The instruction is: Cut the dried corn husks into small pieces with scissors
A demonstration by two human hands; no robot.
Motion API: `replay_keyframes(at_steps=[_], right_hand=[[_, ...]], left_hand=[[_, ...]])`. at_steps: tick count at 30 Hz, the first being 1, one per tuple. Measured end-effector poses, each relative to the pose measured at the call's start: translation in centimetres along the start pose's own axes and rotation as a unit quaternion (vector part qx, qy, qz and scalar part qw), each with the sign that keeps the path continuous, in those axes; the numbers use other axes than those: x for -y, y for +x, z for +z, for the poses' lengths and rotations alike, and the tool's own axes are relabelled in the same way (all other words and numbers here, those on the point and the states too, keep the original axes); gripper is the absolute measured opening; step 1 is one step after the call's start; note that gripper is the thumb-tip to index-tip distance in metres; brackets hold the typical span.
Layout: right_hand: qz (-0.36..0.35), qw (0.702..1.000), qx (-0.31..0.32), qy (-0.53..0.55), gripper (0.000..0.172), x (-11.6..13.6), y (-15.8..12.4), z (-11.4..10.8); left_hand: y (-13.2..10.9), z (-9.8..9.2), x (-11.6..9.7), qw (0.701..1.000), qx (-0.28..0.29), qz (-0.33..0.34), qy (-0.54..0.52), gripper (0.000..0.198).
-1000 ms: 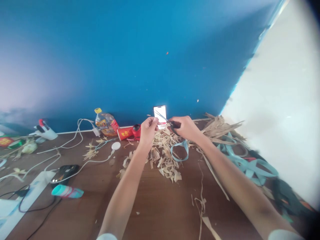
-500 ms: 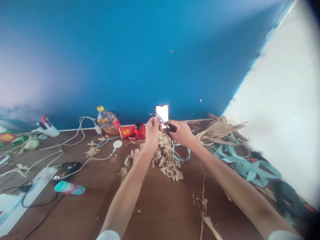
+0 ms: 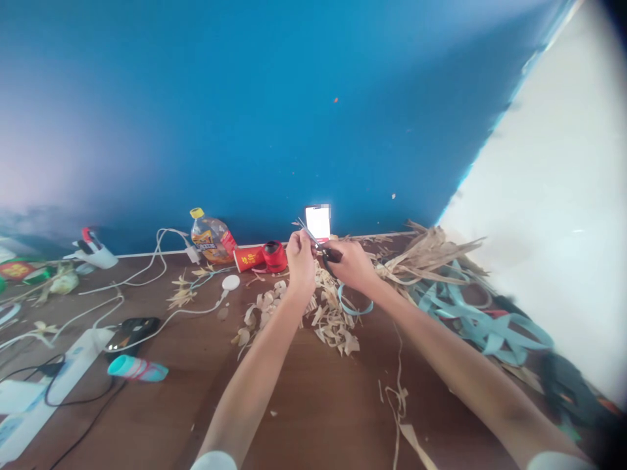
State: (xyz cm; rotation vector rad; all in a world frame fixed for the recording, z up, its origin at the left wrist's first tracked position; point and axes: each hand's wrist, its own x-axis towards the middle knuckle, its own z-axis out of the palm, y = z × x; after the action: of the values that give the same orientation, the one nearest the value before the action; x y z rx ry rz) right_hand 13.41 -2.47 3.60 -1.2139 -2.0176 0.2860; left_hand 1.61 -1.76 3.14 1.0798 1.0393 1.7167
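Note:
My right hand [image 3: 350,262] is closed round the dark handles of a pair of scissors [image 3: 317,241], whose blades point up and left. My left hand [image 3: 300,258] is pinched shut just left of the blades; what it holds is too small to make out. Both hands hover over a heap of cut dry leaf scraps [image 3: 329,316] on the brown table [image 3: 313,405]. A pale blue ribbon loop [image 3: 355,305] lies under my right wrist. A lit phone [image 3: 318,222] leans against the blue wall behind my hands.
Long dry leaf strips [image 3: 431,251] and tangled blue ribbon [image 3: 482,323] pile up at the right. A red cup [image 3: 247,258], red tape roll [image 3: 275,256] and bottle [image 3: 210,236] lie by the wall. White cables [image 3: 147,271], a power strip [image 3: 53,375] and a teal tube [image 3: 137,369] are at the left.
Both hands have drawn closer together and shifted slightly right; the scissors' blades now sit right beside my left fingers. The view has drifted a little.

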Motion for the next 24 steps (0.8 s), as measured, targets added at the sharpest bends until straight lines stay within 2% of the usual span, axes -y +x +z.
replay_keyframes(at_steps=[7, 13, 24], right_hand=[[-0.015, 1.000, -0.005, 0.010, 0.020, -0.9, 0.2, 0.1], [-0.004, 0.997, 0.024, 0.070, 0.024, -1.8, 0.5, -1.0], [-0.004, 0.992, 0.070, 0.103, 0.016, -1.9, 0.7, -2.4]], left_hand=[[0.5, -0.7, 0.3, 0.999, 0.024, 0.025, 0.031, 0.033], [1.4, -1.7, -0.4, 0.992, 0.071, 0.060, 0.081, 0.032], [2.0, -2.1, -0.5, 0.989, 0.114, 0.039, 0.088, 0.030]])
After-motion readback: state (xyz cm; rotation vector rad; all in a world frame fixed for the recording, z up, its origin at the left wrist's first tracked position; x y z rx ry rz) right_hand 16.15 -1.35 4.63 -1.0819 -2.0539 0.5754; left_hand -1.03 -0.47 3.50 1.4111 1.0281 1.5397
